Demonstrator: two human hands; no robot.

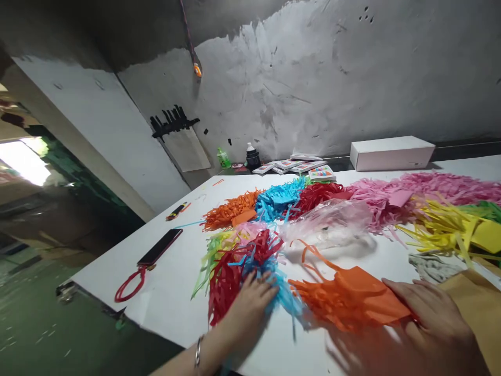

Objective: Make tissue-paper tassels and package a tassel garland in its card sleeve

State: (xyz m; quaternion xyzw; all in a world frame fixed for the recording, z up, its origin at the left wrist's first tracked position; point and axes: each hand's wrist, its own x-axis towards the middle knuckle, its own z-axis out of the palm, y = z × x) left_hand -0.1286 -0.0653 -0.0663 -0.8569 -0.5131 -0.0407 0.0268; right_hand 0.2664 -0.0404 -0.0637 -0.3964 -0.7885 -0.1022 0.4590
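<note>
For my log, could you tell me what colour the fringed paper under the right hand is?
Orange: the fringed paper under the right hand, head view.

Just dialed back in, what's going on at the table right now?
A person is working with cut paper fringe on a white table. The left hand lies flat on a mixed red and blue fringe bundle. The right hand presses on an orange fringed sheet. More fringe piles in orange, blue, red, pink and yellow lie behind, with a phone at the left.

Phone (159,247) left of paper bundles (242,261) (on table (172,292)) — box (391,152) behind.
</note>
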